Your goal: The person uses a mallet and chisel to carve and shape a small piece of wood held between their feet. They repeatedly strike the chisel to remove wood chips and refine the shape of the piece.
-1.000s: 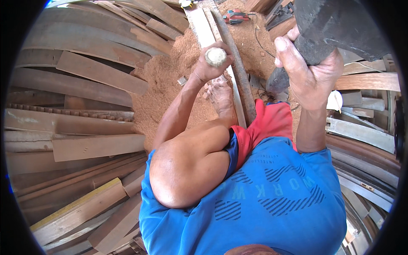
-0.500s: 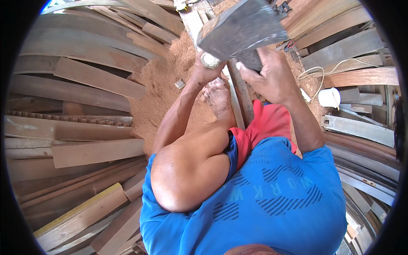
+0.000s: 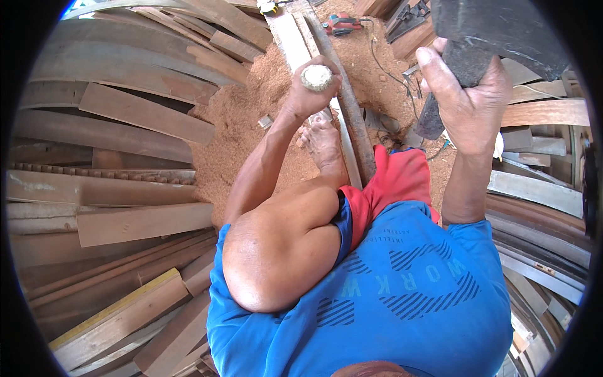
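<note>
My left hand [image 3: 314,94] is wrapped round an upright chisel, whose pale, battered round handle end [image 3: 316,78] pokes out of the fist. Its blade is hidden below. Beneath that hand runs a long pale wooden workpiece [image 3: 289,41], and my bare foot [image 3: 323,146] rests by its near part. At the upper right, my right hand [image 3: 468,100] grips a mallet by its dark handle [image 3: 431,119]. The big, dark, block-shaped mallet head [image 3: 502,34] is raised close to the camera and partly cut off by the dark rim. It stands well apart from the chisel.
Sawdust [image 3: 251,119] covers the floor around the workpiece. A red power tool [image 3: 342,24] with a dark cord lies beyond it, and a yellow tape measure [image 3: 268,7] sits at the far end. Stacked planks [image 3: 144,116] line both sides.
My right hand has swung the mallet away from the chisel, up and to the right. The left hand keeps its grip, with the handle end shifted slightly and now in full view.
</note>
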